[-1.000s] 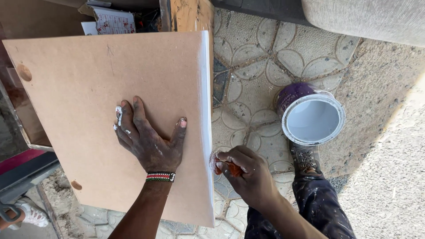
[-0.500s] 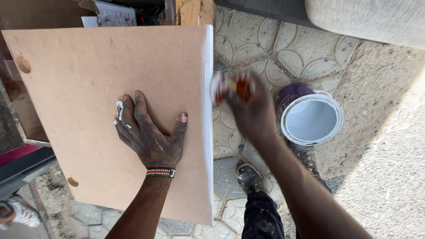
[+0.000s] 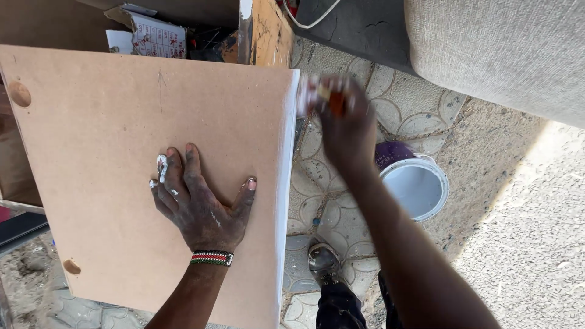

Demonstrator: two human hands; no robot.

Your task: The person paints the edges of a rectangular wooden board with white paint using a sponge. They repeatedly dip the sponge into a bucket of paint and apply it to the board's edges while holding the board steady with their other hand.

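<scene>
Down over a brown board [image 3: 122, 152], the left hand [image 3: 201, 204] is lying flat, palm down and fingers spread, grasping nothing and simply pressing on the bare face a little below the board's middle, toward its right edge. White paint is spotting the fingertips [image 3: 161, 163], and a beaded wristband [image 3: 211, 258] in red, black, green and white is circling the wrist just below. The board's right edge [image 3: 286, 183] is showing a coat of white paint along its thickness, and the thumb is ending just short of that edge.

The right hand [image 3: 347, 131] is reaching out beyond the board's upper right corner, curled around a small tool with an orange handle [image 3: 335, 103]. Its working end is touching or sitting just beside the top of the painted edge; it is too blurred to tell what kind of tool it is or whether it is truly in contact.

Off the board's right edge, an open can of white paint [image 3: 414, 183] with a purple side is standing on the patterned floor tiles [image 3: 329, 201], partly hidden behind the right forearm. A paint-speckled shoe [image 3: 323, 259] is standing on the tiles near the board's lower right corner. A grey cushioned seat [image 3: 499, 49] is filling the upper right of the view.
</scene>
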